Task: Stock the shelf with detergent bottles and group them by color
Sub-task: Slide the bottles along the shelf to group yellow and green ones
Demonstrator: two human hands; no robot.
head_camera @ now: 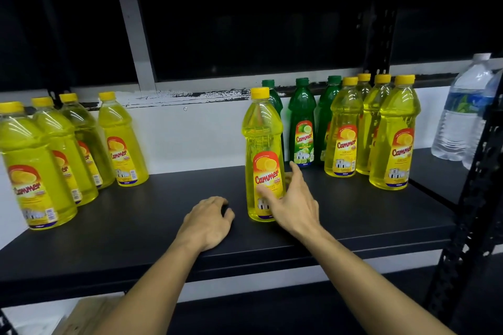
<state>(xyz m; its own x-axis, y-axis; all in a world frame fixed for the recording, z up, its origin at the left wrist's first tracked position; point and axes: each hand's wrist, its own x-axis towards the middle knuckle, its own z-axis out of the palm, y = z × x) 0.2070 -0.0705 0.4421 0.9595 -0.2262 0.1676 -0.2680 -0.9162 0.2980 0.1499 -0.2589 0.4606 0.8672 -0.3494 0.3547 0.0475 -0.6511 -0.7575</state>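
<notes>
While the left hand (pixel 208 221) rests loosely curled on the black shelf (pixel 136 226), the right hand (pixel 292 205), fingers spread, touches the upright yellow plastic detergent bottle (pixel 263 155).

- Right hand (pixel 292 205), fingers spread, touches an upright yellow plastic detergent bottle (pixel 263 155) mid black shelf (pixel 136 226).
- Left hand (pixel 208 221) rests curled on the shelf.
- Green plastic bottles (pixel 303 124) stand behind, at the right.
</notes>
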